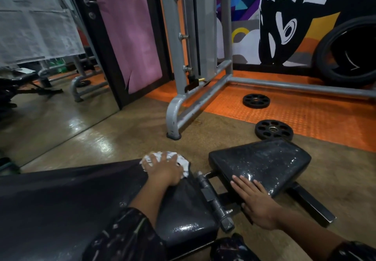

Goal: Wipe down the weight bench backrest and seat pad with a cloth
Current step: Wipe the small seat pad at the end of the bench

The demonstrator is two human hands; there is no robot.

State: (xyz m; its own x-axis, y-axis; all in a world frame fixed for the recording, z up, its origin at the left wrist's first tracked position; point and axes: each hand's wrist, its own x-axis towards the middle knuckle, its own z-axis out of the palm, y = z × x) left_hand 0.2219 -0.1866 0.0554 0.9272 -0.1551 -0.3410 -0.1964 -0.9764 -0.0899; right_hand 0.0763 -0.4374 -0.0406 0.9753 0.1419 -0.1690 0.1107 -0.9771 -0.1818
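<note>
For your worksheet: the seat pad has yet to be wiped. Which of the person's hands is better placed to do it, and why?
Left, probably. The left hand already presses the white cloth on the backrest end nearest the seat pad. The right hand lies flat and empty on that pad, steadying it.

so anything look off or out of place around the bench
Two weight plates lie loose on the floor beyond the seat pad, a trip risk. The pink door covering is torn near its bottom.

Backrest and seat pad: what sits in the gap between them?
In the head view, a dark metal hinge bar of the bench frame crosses the gap between backrest and seat pad; tan floor shows beyond it.
</note>
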